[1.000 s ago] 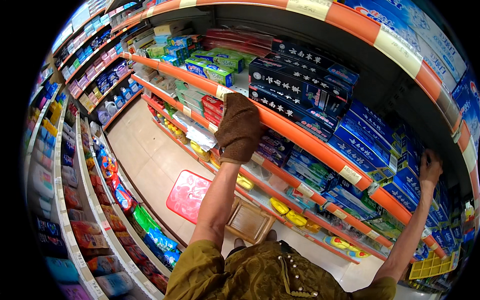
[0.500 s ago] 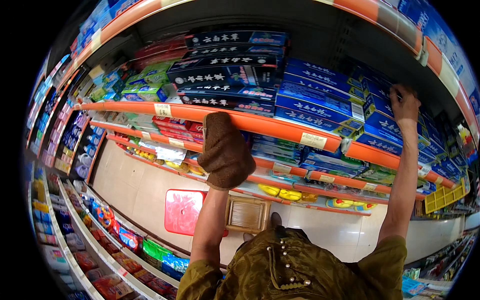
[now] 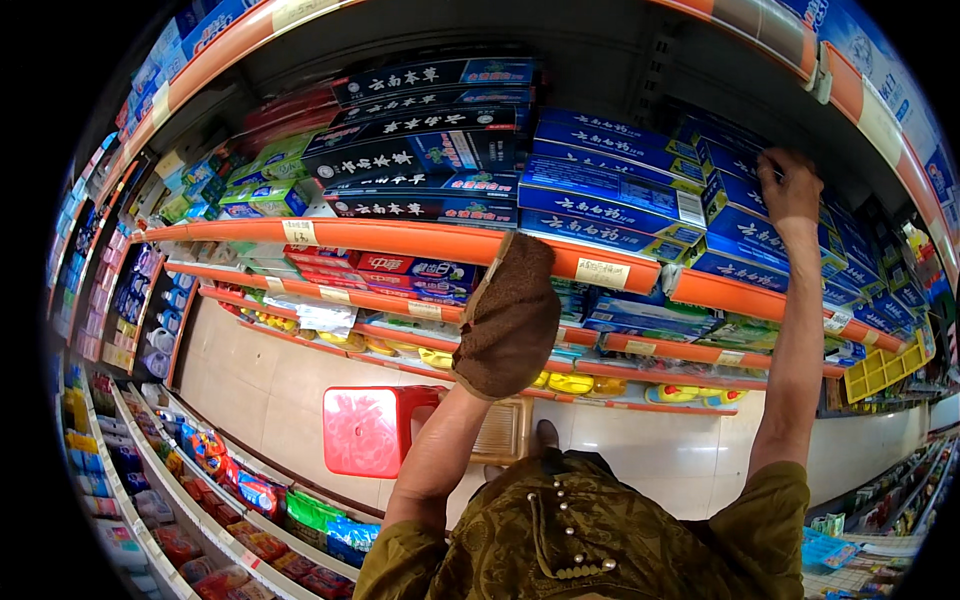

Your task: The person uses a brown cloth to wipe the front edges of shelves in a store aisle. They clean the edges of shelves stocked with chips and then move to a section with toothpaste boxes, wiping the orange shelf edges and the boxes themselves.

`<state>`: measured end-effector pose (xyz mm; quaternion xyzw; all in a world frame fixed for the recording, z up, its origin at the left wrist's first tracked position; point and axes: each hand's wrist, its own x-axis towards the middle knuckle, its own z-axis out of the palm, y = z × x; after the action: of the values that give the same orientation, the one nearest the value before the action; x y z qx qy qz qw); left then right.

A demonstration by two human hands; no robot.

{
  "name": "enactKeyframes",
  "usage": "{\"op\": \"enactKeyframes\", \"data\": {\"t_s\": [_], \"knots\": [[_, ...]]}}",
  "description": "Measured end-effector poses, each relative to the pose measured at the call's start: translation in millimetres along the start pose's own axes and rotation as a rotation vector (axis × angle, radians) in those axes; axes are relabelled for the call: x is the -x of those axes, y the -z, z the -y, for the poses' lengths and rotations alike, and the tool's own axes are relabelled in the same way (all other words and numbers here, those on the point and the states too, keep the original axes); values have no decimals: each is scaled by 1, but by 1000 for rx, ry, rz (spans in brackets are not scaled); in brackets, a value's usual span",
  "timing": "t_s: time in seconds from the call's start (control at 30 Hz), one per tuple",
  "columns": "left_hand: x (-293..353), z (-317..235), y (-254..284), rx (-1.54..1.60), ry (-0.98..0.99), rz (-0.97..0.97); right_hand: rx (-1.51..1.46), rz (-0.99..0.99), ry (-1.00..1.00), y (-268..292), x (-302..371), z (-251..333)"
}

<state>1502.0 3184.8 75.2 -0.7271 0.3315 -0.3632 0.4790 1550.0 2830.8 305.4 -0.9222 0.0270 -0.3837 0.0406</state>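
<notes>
A brown cloth (image 3: 510, 325) covers my left hand (image 3: 492, 362) like a mitt, hiding its fingers. Its upper end lies against the orange shelf edge (image 3: 400, 238), in front of the dark toothpaste boxes (image 3: 410, 152) and beside blue ones. My right hand (image 3: 792, 190) reaches over the shelf on the right, its fingers bent down onto a blue toothpaste box (image 3: 755, 232) in a stacked row. The fingertips are partly hidden, but the hand appears closed on the box. More blue toothpaste boxes (image 3: 610, 200) are piled left of it.
Lower shelves hold red boxes (image 3: 390, 270) and yellow bottles (image 3: 570, 383). A red stool (image 3: 362, 430) and a brown stool (image 3: 505, 432) stand on the tiled floor below. A yellow basket (image 3: 885, 370) hangs at the right; a stocked shelf (image 3: 230, 520) runs along the lower left.
My left hand with the brown cloth has slid to the right along the shelf edge. My right hand stays on the blue boxes. The whole view has shifted slightly.
</notes>
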Motion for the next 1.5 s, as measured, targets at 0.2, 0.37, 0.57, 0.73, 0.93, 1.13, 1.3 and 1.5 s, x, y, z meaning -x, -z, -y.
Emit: {"op": "enactKeyframes", "data": {"t_s": [0.2,0.37,0.57,0.73,0.93,1.13,1.3,1.5], "knots": [[-24,15,24,927,385,-156,59,-48,55,-1,-1,-6],[-24,31,33,1296,599,-266,29,-17,48,-3,-2,0],[-31,57,49,1295,645,-277,29,-18,30,0,0,-6],[-28,51,44,1763,621,-337,31,13,33,-4,-2,-6],[-24,52,42,1511,608,-437,41,15,37,0,-2,-7],[-3,51,32,1315,443,-33,38,52,15,0,-1,-4],[7,54,13,1341,578,-200,47,57,19,5,-1,1],[67,8,-43,1406,745,-75,21,63,18,4,-1,-1]]}}
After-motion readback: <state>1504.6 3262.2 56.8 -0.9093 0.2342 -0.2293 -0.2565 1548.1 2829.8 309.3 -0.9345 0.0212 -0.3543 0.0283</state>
